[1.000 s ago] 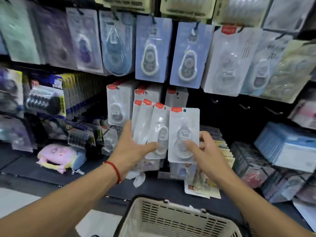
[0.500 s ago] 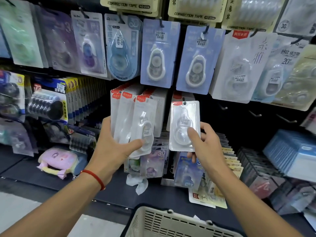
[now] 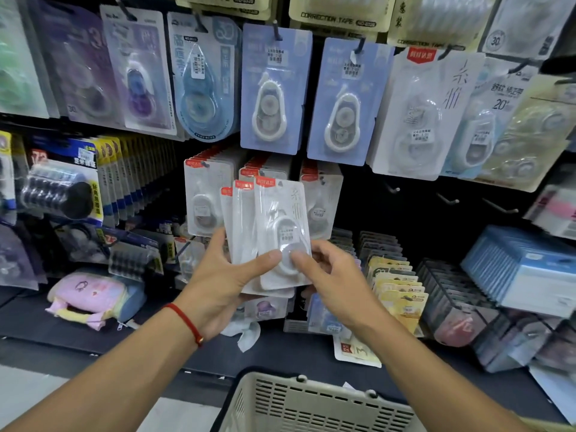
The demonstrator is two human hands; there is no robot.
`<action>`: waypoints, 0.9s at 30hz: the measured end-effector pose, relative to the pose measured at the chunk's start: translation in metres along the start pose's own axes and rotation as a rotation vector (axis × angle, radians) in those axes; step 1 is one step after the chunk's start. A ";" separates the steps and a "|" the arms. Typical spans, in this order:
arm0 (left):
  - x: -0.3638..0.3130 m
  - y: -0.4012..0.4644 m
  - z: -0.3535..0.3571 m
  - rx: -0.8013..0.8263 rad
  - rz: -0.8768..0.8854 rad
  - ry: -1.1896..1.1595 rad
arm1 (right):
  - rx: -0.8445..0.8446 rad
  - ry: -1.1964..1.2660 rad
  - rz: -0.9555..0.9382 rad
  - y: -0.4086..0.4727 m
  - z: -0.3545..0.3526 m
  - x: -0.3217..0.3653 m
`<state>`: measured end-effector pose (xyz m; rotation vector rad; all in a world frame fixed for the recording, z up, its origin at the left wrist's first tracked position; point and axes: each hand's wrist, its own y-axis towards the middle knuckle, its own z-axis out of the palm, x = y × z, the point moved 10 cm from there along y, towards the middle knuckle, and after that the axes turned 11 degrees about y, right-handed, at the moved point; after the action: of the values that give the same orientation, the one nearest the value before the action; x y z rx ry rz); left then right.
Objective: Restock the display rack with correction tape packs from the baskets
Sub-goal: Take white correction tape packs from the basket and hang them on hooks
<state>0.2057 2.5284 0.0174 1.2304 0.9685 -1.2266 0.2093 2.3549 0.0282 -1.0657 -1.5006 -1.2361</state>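
Standing upright with its long axis from 12 to 6 o'clock, the front correction tape pack (image 3: pixel 282 235) is pinched by the right hand (image 3: pixel 333 275) from 4 o'clock, while the left hand (image 3: pixel 224 282) grips the fanned packs (image 3: pixel 241 232), empty hooks (image 3: pixel 448 199) waiting at 2 o'clock.

Three white correction tape packs (image 3: pixel 274 235) are fanned in the left hand (image 3: pixel 218 285), and the right hand (image 3: pixel 330 275) touches the front one. Two blue-carded packs (image 3: pixel 274 88) hang side by side above. Three bare hooks (image 3: pixel 448 199) jut at the rack's right. One basket (image 3: pixel 311 403) sits at the bottom edge.
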 end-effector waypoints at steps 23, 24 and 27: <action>-0.009 0.007 -0.050 -0.249 0.102 0.146 | -0.430 0.190 -0.090 -0.002 -0.049 0.001; -0.009 0.006 -0.050 -0.247 0.101 0.147 | -0.423 0.175 -0.072 -0.001 -0.049 -0.001; -0.006 0.006 -0.045 -0.214 0.066 0.110 | -0.440 -0.210 0.057 0.001 -0.057 -0.010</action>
<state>0.2147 2.5737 0.0187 1.1599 1.1004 -0.9850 0.2192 2.2974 0.0245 -1.5562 -1.3689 -1.4902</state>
